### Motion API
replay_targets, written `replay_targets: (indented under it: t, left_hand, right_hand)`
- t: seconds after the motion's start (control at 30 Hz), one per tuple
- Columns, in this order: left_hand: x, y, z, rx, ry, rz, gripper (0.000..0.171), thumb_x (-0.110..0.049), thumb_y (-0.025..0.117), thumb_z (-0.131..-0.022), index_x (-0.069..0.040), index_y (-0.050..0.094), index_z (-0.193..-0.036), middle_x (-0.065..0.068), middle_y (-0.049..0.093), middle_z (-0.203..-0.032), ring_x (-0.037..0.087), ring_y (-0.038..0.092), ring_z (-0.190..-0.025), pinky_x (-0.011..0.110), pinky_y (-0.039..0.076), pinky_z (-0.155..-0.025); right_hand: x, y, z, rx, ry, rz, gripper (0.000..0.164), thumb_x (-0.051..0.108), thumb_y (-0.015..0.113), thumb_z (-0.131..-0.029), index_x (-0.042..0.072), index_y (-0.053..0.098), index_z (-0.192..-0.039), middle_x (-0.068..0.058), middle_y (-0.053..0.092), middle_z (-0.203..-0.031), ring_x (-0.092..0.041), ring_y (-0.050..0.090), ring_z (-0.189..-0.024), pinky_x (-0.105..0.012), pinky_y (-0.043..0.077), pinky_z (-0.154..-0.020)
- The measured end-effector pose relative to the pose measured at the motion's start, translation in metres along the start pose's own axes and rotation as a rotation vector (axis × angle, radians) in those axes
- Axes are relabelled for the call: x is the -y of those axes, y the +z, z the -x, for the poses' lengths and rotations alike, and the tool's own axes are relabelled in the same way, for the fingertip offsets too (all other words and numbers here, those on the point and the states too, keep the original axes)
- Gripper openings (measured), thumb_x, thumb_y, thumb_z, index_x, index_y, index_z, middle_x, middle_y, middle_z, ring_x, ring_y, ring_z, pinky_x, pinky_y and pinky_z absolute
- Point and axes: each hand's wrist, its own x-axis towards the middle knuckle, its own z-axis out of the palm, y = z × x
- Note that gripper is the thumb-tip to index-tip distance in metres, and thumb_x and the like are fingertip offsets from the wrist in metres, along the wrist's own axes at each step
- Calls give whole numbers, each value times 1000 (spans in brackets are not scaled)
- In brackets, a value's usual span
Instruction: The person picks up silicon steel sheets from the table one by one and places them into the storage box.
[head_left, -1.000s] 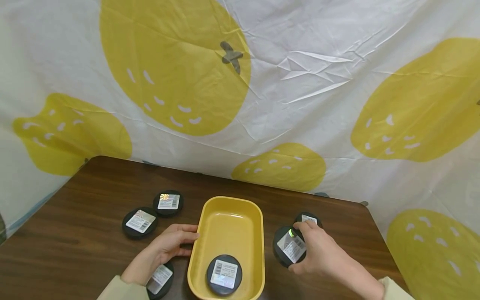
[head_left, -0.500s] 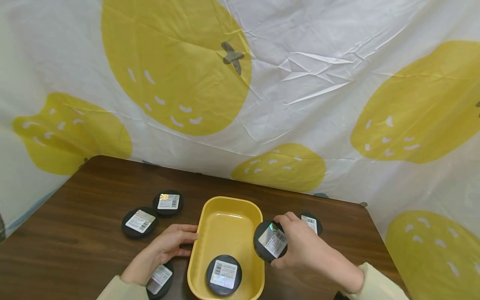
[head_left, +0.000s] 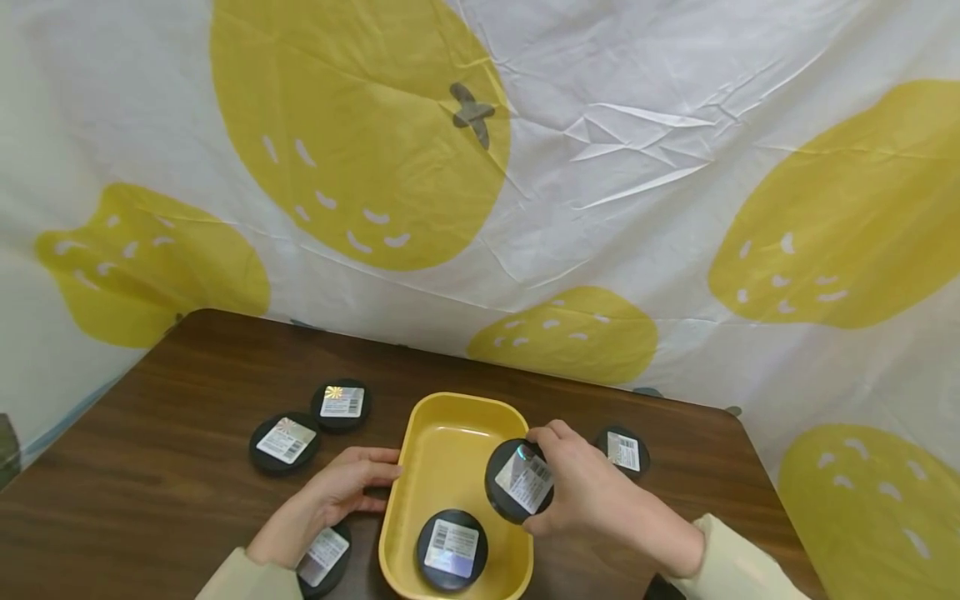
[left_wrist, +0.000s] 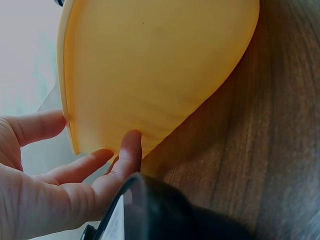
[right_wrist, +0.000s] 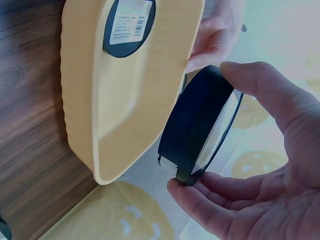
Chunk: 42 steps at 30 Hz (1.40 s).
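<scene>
My right hand (head_left: 592,492) pinches a flat, round black case (head_left: 517,483) with a silvery label, thumb on one edge and fingertips on the opposite edge. The held case (right_wrist: 195,125) is tilted and overlaps the right rim of the yellow tray (head_left: 442,442) in the head view. A similar black case (head_left: 452,554) lies label up at the tray's near end. On the tray's left side, my left hand (head_left: 348,487) touches the outer wall with extended fingers. The left wrist view shows one fingertip of that hand (left_wrist: 60,195) at the rim and others against the wall.
Two labelled black cases, one nearer (head_left: 283,442) and one farther (head_left: 341,404), lie left of the tray. Another case (head_left: 326,557) sits partly hidden by the left wrist. One more (head_left: 624,451) lies beyond the right hand. Behind the brown table (head_left: 187,417) hangs a lemon-print cloth (head_left: 570,208).
My right hand has carried the case leftward from beside the far right case to the tray's right rim. The left hand and the tray have barely moved.
</scene>
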Motion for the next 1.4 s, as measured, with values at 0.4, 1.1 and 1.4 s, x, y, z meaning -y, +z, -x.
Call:
replay_targets:
  t: [0.4, 1.1, 1.4]
  left_hand:
    - [1, 0, -1, 4, 0, -7, 51, -8, 56, -88, 18, 40, -129, 10, 64, -106, 18, 60, -94, 45, 50, -79]
    - [1, 0, -1, -8, -4, 1, 52, -8, 56, -88, 18, 40, -129, 7, 64, -102, 17, 59, -92, 44, 50, -77]
    - [3, 0, -2, -4, 1, 6, 50, -8, 56, -88, 17, 41, -128, 7, 64, -102, 17, 59, -92, 45, 50, -77]
  right_hand:
    - [7, 5, -6, 51, -40, -2, 76, 22, 86, -51, -6, 53, -113, -8, 52, -100, -17, 53, -84, -32, 49, -73]
    - [25, 19, -18, 173, -94, 31, 78, 23, 88, -49, -4, 53, -113, -6, 51, -101, -15, 52, -83, -27, 48, -74]
    - [31, 26, -23, 214, -141, 32, 75, 24, 89, -51, -3, 53, -112, -3, 48, -98, -11, 49, -80, -21, 46, -68]
